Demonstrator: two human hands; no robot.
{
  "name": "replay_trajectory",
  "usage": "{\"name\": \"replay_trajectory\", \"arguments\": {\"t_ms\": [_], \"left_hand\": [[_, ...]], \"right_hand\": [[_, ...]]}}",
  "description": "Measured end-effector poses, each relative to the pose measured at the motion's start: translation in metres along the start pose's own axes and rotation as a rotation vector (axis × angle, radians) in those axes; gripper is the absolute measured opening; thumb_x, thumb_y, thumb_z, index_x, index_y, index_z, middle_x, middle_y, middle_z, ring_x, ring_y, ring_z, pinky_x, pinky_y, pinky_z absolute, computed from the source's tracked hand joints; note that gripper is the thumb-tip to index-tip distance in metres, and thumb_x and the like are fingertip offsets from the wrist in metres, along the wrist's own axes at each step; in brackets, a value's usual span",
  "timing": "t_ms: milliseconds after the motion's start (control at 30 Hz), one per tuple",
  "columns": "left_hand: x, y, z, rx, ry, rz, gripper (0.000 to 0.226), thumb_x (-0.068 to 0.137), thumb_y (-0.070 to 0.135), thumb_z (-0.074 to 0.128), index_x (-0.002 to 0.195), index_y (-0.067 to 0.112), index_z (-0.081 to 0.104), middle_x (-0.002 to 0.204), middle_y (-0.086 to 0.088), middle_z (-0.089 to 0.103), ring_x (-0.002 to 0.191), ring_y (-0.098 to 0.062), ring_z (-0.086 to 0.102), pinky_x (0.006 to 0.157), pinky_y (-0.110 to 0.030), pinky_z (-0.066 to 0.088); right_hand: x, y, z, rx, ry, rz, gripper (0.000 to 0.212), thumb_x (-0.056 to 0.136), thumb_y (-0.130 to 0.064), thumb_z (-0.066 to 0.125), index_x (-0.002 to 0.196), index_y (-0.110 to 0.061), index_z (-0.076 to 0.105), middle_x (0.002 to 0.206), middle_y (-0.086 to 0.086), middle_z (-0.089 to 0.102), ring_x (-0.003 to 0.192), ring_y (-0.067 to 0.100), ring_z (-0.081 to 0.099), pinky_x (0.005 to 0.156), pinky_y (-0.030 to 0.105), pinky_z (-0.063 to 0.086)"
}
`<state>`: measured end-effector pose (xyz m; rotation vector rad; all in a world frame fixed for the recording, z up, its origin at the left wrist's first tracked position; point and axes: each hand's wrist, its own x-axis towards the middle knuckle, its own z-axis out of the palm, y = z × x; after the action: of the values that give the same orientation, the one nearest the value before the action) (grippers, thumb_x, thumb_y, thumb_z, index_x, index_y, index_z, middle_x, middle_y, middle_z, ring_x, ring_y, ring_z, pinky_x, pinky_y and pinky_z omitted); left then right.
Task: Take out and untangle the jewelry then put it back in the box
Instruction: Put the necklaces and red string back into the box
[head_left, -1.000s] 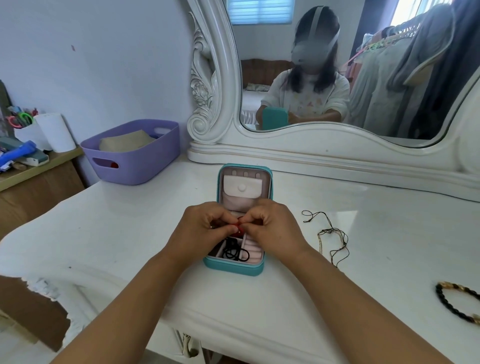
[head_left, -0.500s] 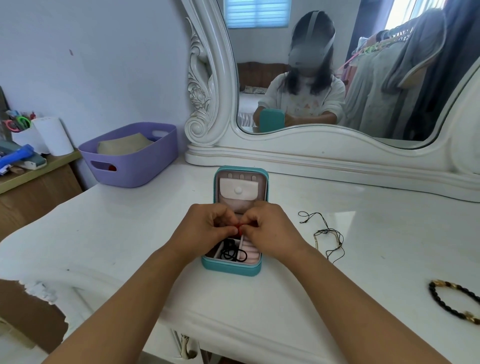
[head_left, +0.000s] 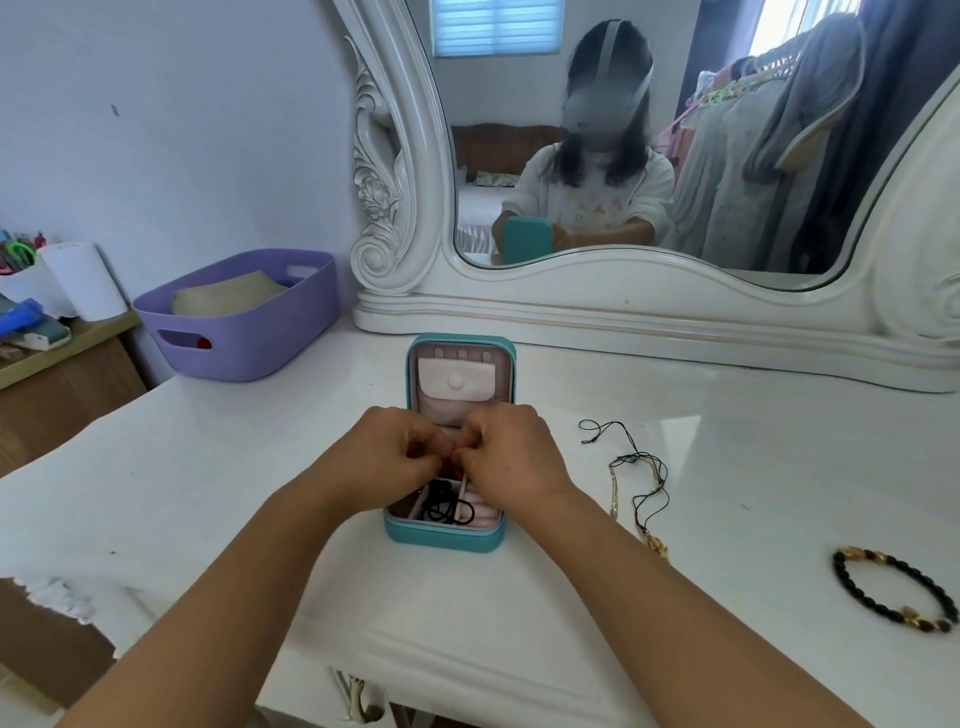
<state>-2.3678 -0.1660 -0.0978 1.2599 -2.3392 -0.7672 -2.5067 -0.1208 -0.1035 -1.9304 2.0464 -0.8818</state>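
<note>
An open teal jewelry box (head_left: 445, 538) with a pink lining stands on the white dressing table (head_left: 208, 467), lid upright. Black loops (head_left: 448, 510) lie in its front compartment. Just above the box, my left hand (head_left: 387, 460) and my right hand (head_left: 511, 454) meet with curled fingers, pinching a small red piece of jewelry (head_left: 451, 467) between them; most of it is hidden by the fingers. A black cord necklace with gold parts (head_left: 636, 486) lies to the right of the box. Farther right lies a black and gold bead bracelet (head_left: 891, 590).
A purple basket (head_left: 241, 312) sits at the back left. Along the back runs the ornate white mirror frame (head_left: 649, 322). A wooden side shelf (head_left: 62, 358) with a white cup and stationery stands left of the table.
Both hands stay together over the box with only small finger movements on the red piece. The view has shifted slightly.
</note>
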Motion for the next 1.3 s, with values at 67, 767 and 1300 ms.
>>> {"name": "replay_trajectory", "arguments": {"t_ms": [67,767,1300], "left_hand": [[-0.003,-0.001,-0.003,-0.104,0.008,-0.039,0.022,0.081,0.003,0.062,0.092,0.02,0.07,0.09,0.003,0.072,0.081,-0.01,0.069,0.07,-0.02,0.057],[-0.005,0.031,0.025,-0.035,0.374,-0.002,0.004,0.08,0.021,0.068,0.078,0.025,0.068,0.082,0.007,0.063,0.075,-0.005,0.058,0.067,-0.02,0.047],[-0.005,0.1,0.097,0.149,0.0,0.263,0.022,0.087,0.013,0.057,0.105,0.018,0.069,0.101,-0.001,0.063,0.088,-0.017,0.06,0.08,-0.025,0.045]], "right_hand": [[-0.001,-0.004,0.004,-0.036,-0.028,0.007,0.012,0.081,-0.016,0.06,0.084,-0.012,0.071,0.092,0.012,0.07,0.087,0.029,0.063,0.068,0.029,0.047],[-0.05,0.046,-0.075,0.447,0.094,0.11,0.007,0.078,-0.018,0.069,0.073,-0.014,0.072,0.055,-0.014,0.059,0.045,-0.006,0.05,0.046,0.004,0.035],[-0.088,0.119,-0.094,0.236,-0.009,0.189,0.017,0.083,-0.01,0.06,0.091,-0.021,0.07,0.082,-0.015,0.058,0.063,0.0,0.049,0.056,0.004,0.037]]}}
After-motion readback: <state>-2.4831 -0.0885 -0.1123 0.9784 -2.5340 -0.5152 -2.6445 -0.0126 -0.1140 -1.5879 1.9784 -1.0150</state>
